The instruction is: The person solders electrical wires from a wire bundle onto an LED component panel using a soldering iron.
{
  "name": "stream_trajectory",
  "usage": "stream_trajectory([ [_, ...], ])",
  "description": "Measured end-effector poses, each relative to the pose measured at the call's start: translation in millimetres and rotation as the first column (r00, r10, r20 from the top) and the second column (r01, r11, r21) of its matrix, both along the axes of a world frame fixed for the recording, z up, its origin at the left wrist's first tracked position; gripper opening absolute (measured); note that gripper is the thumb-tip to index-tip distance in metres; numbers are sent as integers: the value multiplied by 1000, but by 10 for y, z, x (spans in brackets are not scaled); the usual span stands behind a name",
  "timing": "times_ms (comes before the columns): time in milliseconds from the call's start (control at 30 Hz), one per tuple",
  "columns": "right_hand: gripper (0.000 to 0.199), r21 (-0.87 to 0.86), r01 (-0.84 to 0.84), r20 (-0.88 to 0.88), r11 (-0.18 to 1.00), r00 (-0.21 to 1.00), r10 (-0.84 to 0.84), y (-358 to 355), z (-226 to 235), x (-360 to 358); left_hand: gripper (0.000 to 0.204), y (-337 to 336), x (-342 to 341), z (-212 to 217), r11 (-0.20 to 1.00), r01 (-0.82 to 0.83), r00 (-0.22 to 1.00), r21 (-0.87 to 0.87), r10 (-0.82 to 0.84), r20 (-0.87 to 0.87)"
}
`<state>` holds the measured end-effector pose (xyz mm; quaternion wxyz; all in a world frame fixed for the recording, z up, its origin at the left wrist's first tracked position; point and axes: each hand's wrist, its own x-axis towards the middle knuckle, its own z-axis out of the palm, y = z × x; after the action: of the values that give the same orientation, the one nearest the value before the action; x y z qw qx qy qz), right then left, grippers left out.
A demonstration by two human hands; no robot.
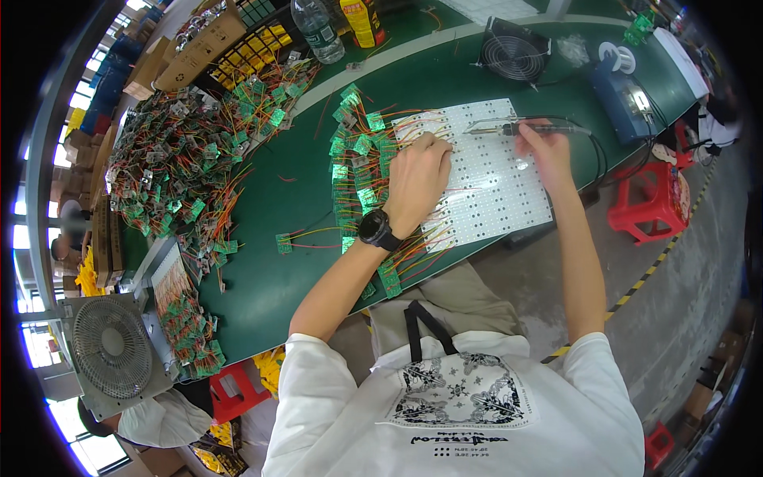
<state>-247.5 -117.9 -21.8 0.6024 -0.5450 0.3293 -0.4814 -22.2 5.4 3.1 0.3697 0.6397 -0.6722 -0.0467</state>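
Observation:
A white panel with a grid of small holes or pads lies on the green table in front of me. Along its left edge, red and yellow wires run to a row of small green circuit boards. My left hand, with a black watch on its wrist, rests over that edge. Its fingers are curled together by the wires, and what they pinch is hidden. Above the panel's right side, my right hand grips a soldering iron, whose tip points left over the panel.
A large heap of wired circuit boards covers the left of the table. Behind are a bottle, a yellow container and a small black fan. A blue soldering station stands right, a red stool beyond the edge.

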Motion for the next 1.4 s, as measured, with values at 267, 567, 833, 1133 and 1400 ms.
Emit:
stream_trajectory([
  [267,17,-32,-53,-56,998,997,51,29,-22,3,10,8,35,-48,999,-41,999,-31,41,-8],
  [567,19,-59,-80,-116,995,991,73,50,1,0,9,14,40,-107,997,-61,998,-47,60,-28],
  [833,21,-71,-90,-124,993,989,81,44,-9,8,9,6,46,-112,996,-66,998,-56,65,-5],
  [1133,22,-79,-96,-155,992,984,83,57,-1,20,10,20,54,-123,997,-63,998,-45,63,4],
  [1400,21,-83,-89,-180,993,981,73,67,22,23,10,21,46,-119,997,-65,998,-37,65,-2],
])
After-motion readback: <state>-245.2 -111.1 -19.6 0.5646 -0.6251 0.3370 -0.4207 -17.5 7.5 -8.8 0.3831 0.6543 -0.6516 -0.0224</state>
